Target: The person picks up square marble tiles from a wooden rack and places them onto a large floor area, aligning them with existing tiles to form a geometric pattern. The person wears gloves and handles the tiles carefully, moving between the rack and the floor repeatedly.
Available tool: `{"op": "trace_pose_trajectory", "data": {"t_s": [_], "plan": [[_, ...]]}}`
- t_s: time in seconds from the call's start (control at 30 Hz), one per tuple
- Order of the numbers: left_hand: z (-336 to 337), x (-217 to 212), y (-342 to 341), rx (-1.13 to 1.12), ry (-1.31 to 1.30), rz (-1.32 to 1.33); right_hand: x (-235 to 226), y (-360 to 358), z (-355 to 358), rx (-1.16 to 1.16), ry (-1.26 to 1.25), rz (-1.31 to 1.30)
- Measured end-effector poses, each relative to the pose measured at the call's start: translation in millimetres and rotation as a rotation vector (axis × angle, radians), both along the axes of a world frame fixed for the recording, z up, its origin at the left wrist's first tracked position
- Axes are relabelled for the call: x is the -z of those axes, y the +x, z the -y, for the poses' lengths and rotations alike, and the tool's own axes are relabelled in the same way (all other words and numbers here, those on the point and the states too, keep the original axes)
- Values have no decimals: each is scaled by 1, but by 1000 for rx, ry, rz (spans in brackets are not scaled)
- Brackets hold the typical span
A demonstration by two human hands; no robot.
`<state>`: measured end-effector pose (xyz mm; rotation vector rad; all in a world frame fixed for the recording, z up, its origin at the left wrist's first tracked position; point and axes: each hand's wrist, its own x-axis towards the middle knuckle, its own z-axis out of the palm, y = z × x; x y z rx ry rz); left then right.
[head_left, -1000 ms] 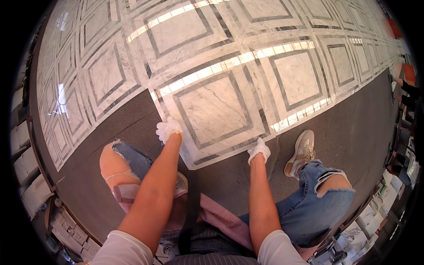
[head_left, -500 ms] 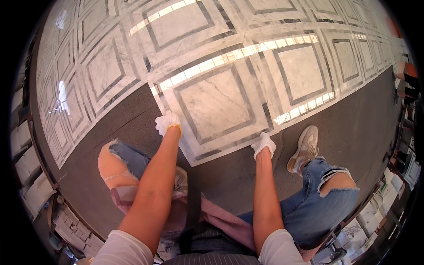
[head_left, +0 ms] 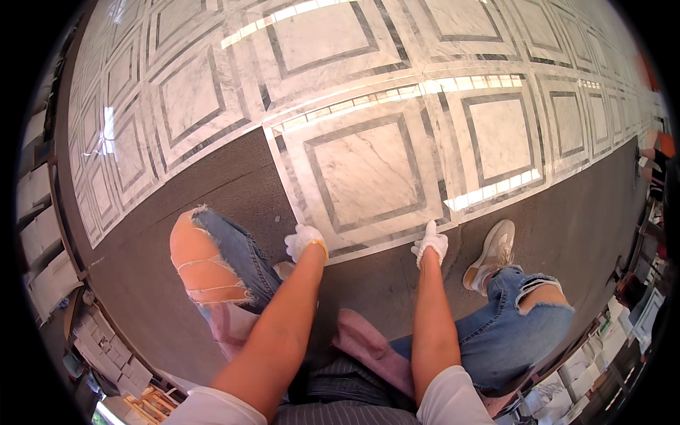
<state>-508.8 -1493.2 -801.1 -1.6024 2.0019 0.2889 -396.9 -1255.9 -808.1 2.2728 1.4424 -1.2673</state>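
Observation:
A square marble tile (head_left: 368, 170), pale with a grey inlaid frame, lies flat at the near edge of a laid marble floor. My left hand (head_left: 306, 241), in a white glove with a yellow cuff band, is at the tile's near left corner, fingers bent against its edge. At the near edge, by the right corner, my right hand (head_left: 431, 248) wears a white glove too. One digit reaches onto the tile's face while the other fingers curl at the rim. The undersides of both hands are hidden.
More framed marble tiles (head_left: 205, 92) spread away beyond. Dark rough ground (head_left: 198, 184) borders them on the near side. My right shoe (head_left: 491, 255) stands close to the tile row. Stacked pale slabs (head_left: 113, 347) line the left rim; a person's dark sleeve shows far right.
My left hand has slid along the tile's left side to its near corner. My right hand stays at the near edge, one digit now stretched onto the tile. The view has shifted a little.

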Motion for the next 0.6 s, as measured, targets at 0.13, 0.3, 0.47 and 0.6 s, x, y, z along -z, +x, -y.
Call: {"op": "trace_pose_trajectory", "data": {"t_s": [0.13,0.3,0.47,0.6], "plan": [[18,52,79,-247,68,53,-10,-7,-8,18,-208,58],[25,111,121,-591,25,-139,-14,-13,-4,-74,-224,37],[-9,30,78,-1031,325,-81,-8,-4,-12,-138,-238,90],[2,54,104,-1136,888,256,-11,-10,-6,-116,-227,62]]}}
